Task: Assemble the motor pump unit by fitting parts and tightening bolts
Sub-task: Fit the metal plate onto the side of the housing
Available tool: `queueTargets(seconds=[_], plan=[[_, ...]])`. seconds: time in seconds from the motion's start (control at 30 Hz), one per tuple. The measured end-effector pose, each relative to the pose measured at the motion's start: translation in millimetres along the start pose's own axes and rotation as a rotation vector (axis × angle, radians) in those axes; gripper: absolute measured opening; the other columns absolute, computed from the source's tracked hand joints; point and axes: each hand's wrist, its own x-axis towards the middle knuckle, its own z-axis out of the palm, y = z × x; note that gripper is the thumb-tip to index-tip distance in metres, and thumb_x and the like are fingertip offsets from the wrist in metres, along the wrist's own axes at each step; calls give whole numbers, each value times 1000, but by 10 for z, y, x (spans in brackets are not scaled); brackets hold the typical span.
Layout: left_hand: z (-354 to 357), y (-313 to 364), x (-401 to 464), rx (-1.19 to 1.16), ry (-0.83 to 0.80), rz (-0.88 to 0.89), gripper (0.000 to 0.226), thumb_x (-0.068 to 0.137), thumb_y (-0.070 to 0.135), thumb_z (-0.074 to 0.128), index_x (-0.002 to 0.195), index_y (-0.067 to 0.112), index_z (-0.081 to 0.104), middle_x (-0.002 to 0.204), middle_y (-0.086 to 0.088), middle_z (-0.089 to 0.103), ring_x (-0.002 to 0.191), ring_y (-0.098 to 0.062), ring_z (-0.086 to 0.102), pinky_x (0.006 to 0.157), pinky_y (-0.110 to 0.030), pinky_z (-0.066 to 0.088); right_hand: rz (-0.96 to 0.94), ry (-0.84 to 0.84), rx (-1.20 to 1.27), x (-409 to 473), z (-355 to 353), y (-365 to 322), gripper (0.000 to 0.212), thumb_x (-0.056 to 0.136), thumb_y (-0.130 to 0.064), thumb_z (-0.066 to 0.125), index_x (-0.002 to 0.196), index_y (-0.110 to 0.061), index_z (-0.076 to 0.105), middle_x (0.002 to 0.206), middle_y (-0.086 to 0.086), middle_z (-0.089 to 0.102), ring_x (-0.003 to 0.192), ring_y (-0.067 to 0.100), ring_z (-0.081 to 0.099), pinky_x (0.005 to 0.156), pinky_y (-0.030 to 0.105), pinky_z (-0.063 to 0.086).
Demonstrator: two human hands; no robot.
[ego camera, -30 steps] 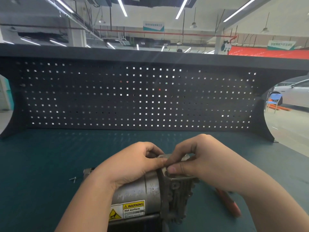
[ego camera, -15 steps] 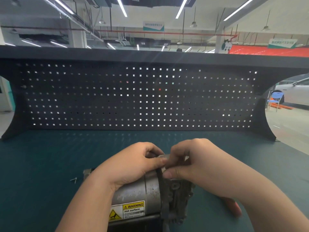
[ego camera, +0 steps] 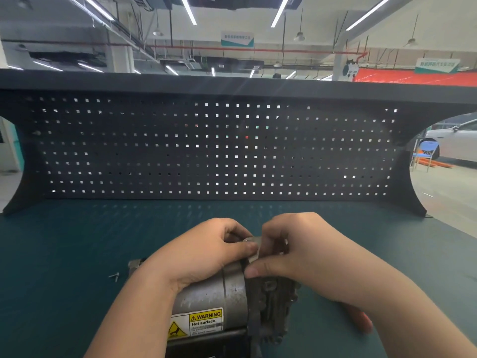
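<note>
While 2 hands grip, 1 motor pump unit

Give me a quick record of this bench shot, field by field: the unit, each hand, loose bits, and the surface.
unit: motor pump unit lying on its side, warning label facing the camera
left hand: curled over the top of the motor body
right hand: fingers and thumb pinching a small metal part at the top of the unit
loose bits: small screws on the mat, left of the unit
tool: red handle partly hidden under the right forearm
surface: green mat, pegboard behind
</note>
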Motion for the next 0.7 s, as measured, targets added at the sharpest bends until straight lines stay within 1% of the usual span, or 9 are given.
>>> queueTargets(seconds=[0.03,0.1,0.2,0.33,0.4,0.5,0.6,0.67,0.7], plan=[[0,4,-4,0,-2,3,22,82,42,72,97,27,69,95,6,75,95,-12,69,96,-46,49,3,-11,5,-4,-8,2,33,61,-53,82,72,-29,63,80,-11,63,65,3,57,56,18,44],[2,14,-11,2,-7,7,33,71,52,69,95,30,69,94,9,75,94,-10,69,96,-45,50,-3,-75,45,-24,-55,0,27,64,-51,81,78,-34,67,83,-21,63,65,-5,57,58,10,43],[1,12,-13,9,-6,12,38,66,58,67,94,32,70,93,12,74,93,-7,68,95,-43,50,-25,-99,50,-39,-102,18,13,74,-38,79,78,-45,70,86,-27,61,71,-7,57,65,6,41],[-8,10,-12,3,-7,10,36,69,55,67,96,31,70,95,9,74,95,-9,68,96,-46,49,5,-26,33,-13,-33,13,20,70,-45,81,69,-36,63,82,-22,61,62,-5,55,58,8,42],[-9,22,-17,1,-8,9,40,65,57,66,95,30,69,95,9,74,95,-9,68,96,-46,49,-1,-48,39,-22,-40,9,21,68,-49,80,75,-36,65,84,-22,61,63,-7,56,58,7,42],[-8,37,-25,14,-12,11,46,61,62,65,95,31,69,94,11,74,93,-7,68,96,-44,50,-42,-127,45,-50,-104,12,16,76,-42,76,90,-42,68,87,-26,60,71,-9,56,64,6,41],[-10,26,-22,17,-4,0,39,66,57,66,96,32,69,94,11,74,93,-7,68,95,-44,50,-37,-111,29,-52,-117,5,14,78,-35,77,73,-45,68,86,-29,58,73,-8,56,65,8,40],[-11,15,-18,11,-3,2,34,71,54,68,96,31,69,94,10,74,94,-8,68,96,-45,50,-10,-59,17,-25,-67,2,20,74,-41,79,64,-36,62,84,-21,60,70,-3,56,61,13,42],[-11,13,-16,8,-5,4,32,72,52,68,96,30,69,95,9,74,94,-9,68,96,-46,49,2,-36,4,-14,-42,5,25,70,-45,80,65,-30,62,83,-15,62,69,1,56,59,17,44]])
